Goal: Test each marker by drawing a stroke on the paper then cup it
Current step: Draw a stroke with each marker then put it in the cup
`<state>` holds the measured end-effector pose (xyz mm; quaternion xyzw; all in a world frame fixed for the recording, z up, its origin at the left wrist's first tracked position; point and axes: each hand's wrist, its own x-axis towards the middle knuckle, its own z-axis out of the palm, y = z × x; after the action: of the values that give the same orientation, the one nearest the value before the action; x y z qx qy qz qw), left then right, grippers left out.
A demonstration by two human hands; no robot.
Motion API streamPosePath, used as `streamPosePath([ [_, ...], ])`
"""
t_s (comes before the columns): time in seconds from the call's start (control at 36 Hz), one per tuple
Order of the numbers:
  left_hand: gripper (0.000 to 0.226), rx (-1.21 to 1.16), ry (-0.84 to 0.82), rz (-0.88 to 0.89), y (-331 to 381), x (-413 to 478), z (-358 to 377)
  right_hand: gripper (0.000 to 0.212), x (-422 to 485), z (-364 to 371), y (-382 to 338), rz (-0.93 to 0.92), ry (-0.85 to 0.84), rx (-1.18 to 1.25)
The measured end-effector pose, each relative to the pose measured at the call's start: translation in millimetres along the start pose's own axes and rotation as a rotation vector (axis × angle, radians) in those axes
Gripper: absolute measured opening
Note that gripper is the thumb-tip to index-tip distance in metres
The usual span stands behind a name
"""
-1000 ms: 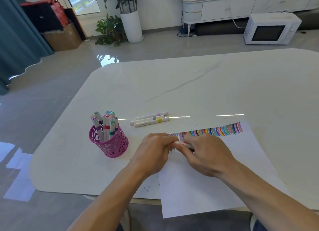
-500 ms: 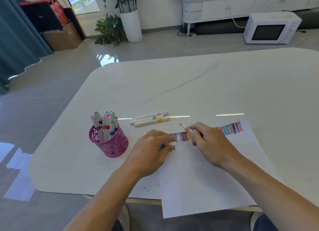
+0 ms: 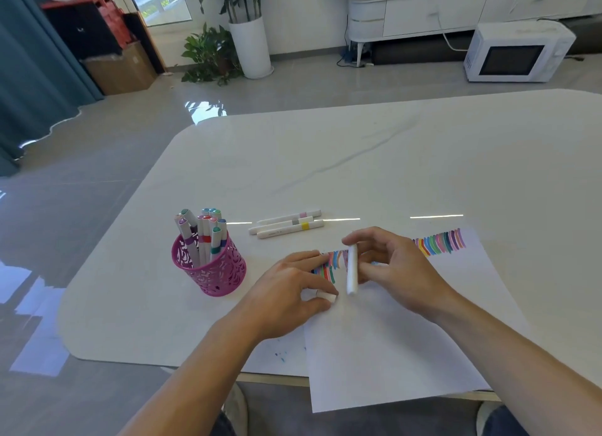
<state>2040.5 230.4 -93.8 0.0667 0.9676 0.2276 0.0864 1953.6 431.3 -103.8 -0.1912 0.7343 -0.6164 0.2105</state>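
My right hand (image 3: pixel 399 269) holds a white marker (image 3: pixel 351 269) in its fingertips, the marker standing nearly vertical in the picture above the paper's left end. My left hand (image 3: pixel 290 295) rests on the paper's left edge and pinches the marker's white cap (image 3: pixel 326 295). The white paper (image 3: pixel 391 338) carries a row of coloured strokes (image 3: pixel 439 242) along its far edge. A pink perforated cup (image 3: pixel 210 267) with several markers stands to the left. Three white markers (image 3: pixel 288 223) lie on the table beyond my hands.
The white table (image 3: pixel 358 162) ends close to me, and the paper overhangs its near edge. Blue ink specks (image 3: pixel 280 357) mark the tabletop left of the paper. A microwave (image 3: pixel 516 52), a potted plant (image 3: pixel 247 28) and a cabinet stand on the floor beyond.
My hands pulled the cap off the marker and parted. My right hand then turned the marker from pointing away to standing nearly vertical in the picture. My left hand kept the cap by the paper's edge.
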Motion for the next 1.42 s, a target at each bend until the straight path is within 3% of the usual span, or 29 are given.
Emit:
streamPosePath([
  [0.14,0.023,-0.03,-0.023,-0.001,-2,1,0,0.005,2,7,3,0.019,0.008,0.08],
  [0.25,0.024,-0.051,-0.032,-0.016,-2,1,1,0.014,5,11,7,0.054,0.016,0.094],
  [0.33,0.024,-0.073,-0.033,-0.025,-3,1,0,0.003,5,14,9,0.075,0.012,0.074],
  [0.56,0.024,-0.079,-0.041,-0.047,-4,2,1,0.02,5,16,17,0.111,0.074,0.02],
  [1.42,0.026,-0.157,-0.032,-0.095,-8,5,4,0.033,4,17,6,0.18,0.059,-0.087],
])
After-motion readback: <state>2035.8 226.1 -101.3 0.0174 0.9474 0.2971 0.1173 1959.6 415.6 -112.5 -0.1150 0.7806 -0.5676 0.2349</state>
